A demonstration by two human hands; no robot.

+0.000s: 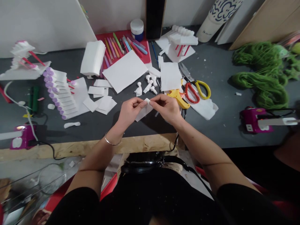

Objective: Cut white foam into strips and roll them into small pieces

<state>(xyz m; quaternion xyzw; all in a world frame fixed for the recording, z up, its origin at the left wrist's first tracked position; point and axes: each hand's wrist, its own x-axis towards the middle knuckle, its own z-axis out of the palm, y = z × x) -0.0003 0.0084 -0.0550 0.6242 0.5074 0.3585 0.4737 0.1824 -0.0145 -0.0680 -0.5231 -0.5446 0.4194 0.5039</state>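
Near the front edge of the dark table, my left hand (131, 110) and my right hand (167, 107) meet fingertip to fingertip. Both pinch the top of a white paper piece (143, 113), which hangs down between them and looks rolled or folded at its upper edge. Just beyond my fingers lie several small twisted white paper pieces (151, 83). A yellow glue gun (178, 98) rests right beside my right hand. Behind it are scissors (192, 83) with one red and one yellow handle loop, partly under a white sheet (170, 76).
Left of my hands are white paper rectangles (100, 90) and a row of purple-tipped paper rolls (57, 90). Markers (114, 47) lie on a red sheet behind. Green yarn (262, 72), a magenta power block (255, 120) and a white bottle (212, 23) stand to the right.
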